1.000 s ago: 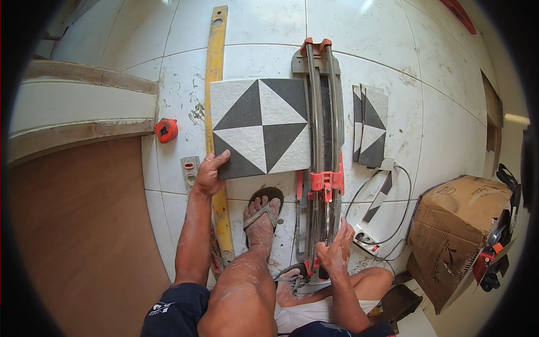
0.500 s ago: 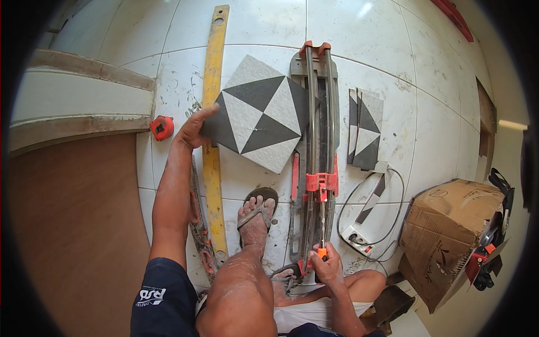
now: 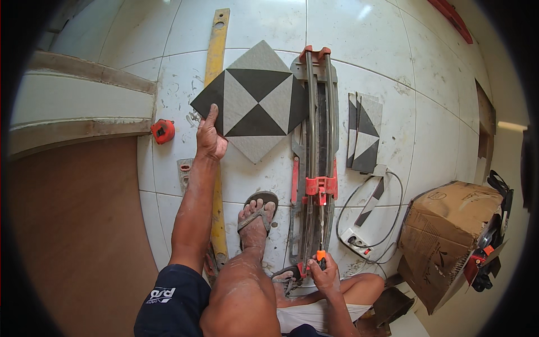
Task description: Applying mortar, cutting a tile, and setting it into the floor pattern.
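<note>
A square floor tile [image 3: 258, 103] with a black and pale grey triangle pattern sits cornerwise, its right corner at the left rail of a manual tile cutter [image 3: 329, 123]. My left hand [image 3: 211, 136] grips the tile's lower left edge, thumb on top and the other fingers mostly hidden below. My right hand [image 3: 326, 277] is closed round the cutter's orange and black handle [image 3: 321, 257], at the near end of the rails. The red cutter carriage [image 3: 321, 185] stands partway along the rails.
A yellow spirit level [image 3: 216, 50] lies left of the tile, near a red tape measure [image 3: 163, 131]. Cut tile pieces [image 3: 365, 135] lie right of the cutter, with a power strip [image 3: 355, 240] and cable. A cardboard box [image 3: 443, 236] stands at the right. My sandaled foot [image 3: 255, 222] is close by.
The tile has turned slightly, its top corner swinging right. My left hand has shifted from its left corner down to the lower left edge. My right hand keeps hold of the handle.
</note>
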The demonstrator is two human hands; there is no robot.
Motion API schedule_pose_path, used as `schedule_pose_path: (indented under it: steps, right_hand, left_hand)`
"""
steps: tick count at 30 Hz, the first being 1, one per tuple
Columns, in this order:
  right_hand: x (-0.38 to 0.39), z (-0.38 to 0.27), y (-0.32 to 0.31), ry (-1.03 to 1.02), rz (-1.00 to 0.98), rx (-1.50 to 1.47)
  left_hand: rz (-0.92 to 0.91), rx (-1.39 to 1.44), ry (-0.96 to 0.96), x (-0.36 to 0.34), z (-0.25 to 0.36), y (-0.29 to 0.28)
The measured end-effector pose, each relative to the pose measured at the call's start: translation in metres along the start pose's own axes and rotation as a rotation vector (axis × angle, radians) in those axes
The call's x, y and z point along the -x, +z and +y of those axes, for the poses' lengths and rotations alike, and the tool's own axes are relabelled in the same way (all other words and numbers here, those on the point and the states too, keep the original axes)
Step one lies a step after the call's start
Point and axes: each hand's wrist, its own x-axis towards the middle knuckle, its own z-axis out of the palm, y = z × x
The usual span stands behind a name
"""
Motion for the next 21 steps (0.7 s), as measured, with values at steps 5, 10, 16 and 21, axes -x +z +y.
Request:
schedule_pose_path:
  steps: [5, 10, 16, 21]
  right_hand:
    - [-0.004, 0.015, 0.005, 0.002, 0.021, 0.018]
    - [-0.010, 0.027, 0.008, -0.149, 0.056, 0.064]
    - [-0.010, 0.032, 0.007, -0.126, 0.035, 0.051]
    - [-0.011, 0.029, 0.008, -0.119, 0.042, 0.099]
  left_hand:
    - [0.146, -0.221, 0.107, 0.002, 0.010, 0.006]
    - [0.121, -0.254, 0.074, 0.012, 0.022, -0.004]
    - [0.158, -0.323, -0.030, 0.009, 0.010, -0.020]
    - [0.047, -0.358, -0.137, 0.000, -0.016, -0.010]
